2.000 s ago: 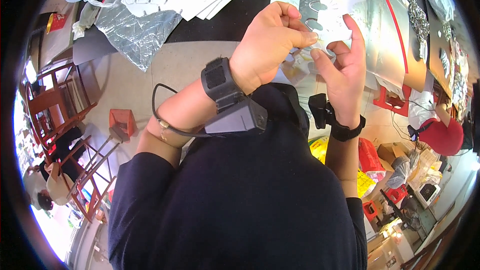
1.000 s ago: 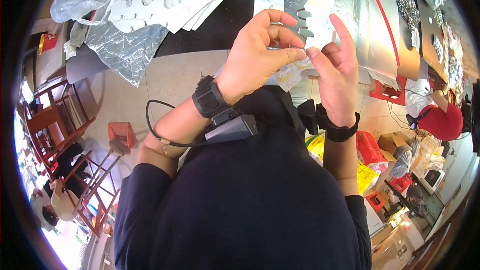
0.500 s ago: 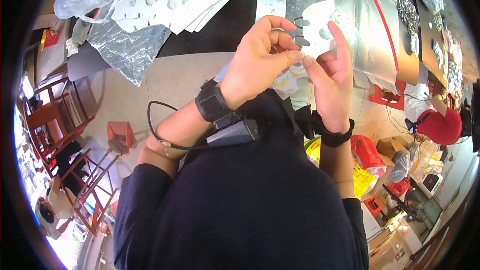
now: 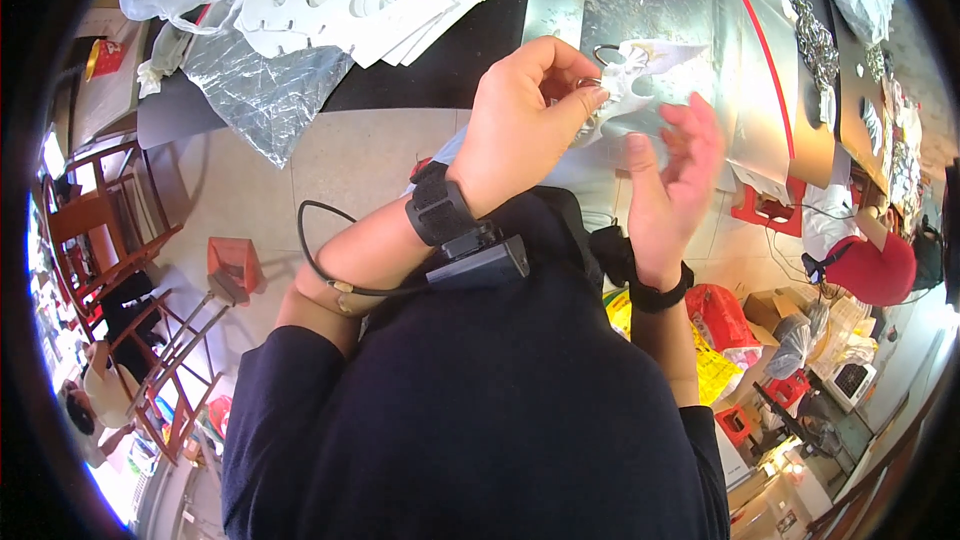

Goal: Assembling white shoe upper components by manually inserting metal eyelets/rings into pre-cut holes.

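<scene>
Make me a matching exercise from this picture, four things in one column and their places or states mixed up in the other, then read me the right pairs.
Things:
1. The person's bare left hand
2. The person's bare right hand
3. Flat white cut-out pieces
4. Thin red strip

Places and states:
A. Half open, holding nothing
B. Crossing the shiny silvery sheet, upper right
C. Pinching a limp white piece with metal rings
D. Upper left, beside crinkled clear plastic

Pairs: 1-C, 2-A, 3-D, 4-B

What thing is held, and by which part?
The left hand pinches a white card by its left edge, near a metal ring; the right hand holds nothing.
</scene>
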Action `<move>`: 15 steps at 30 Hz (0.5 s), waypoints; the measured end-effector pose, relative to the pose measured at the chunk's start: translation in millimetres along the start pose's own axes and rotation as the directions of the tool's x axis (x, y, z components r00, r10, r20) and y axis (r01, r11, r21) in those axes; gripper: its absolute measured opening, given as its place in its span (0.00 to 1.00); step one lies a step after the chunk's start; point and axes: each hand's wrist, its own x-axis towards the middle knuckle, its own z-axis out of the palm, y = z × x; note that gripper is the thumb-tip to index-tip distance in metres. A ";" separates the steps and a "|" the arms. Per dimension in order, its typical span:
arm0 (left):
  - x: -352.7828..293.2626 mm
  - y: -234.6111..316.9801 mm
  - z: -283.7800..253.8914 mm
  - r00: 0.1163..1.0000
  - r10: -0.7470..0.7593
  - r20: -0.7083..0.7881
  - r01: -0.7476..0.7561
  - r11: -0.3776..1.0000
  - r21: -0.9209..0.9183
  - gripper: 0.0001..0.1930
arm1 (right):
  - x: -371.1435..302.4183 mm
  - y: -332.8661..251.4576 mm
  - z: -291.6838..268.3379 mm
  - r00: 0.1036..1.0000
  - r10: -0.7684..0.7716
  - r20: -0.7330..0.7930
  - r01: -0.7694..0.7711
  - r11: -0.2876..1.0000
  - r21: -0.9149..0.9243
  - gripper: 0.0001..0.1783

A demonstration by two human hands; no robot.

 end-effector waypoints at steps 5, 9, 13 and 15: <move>-0.5 4.6 2.2 0.999 0.044 0.022 -0.048 0.978 0.202 0.07 | 11.1 -9.6 -0.1 0.921 -0.389 -0.018 0.380 0.909 -0.171 0.22; -3.7 10.7 6.1 0.993 0.119 0.021 -0.120 0.935 0.333 0.16 | 20.6 -15.5 4.4 0.912 -0.401 0.085 0.408 0.872 -0.269 0.21; -4.2 9.7 5.7 0.989 0.145 0.026 -0.146 0.945 0.292 0.23 | 21.5 -14.7 5.6 0.920 -0.382 0.091 0.391 0.874 -0.290 0.22; -4.9 10.5 5.5 0.988 0.153 0.023 -0.153 0.943 0.296 0.23 | 22.5 -10.5 4.9 0.926 -0.367 0.084 0.376 0.889 -0.260 0.22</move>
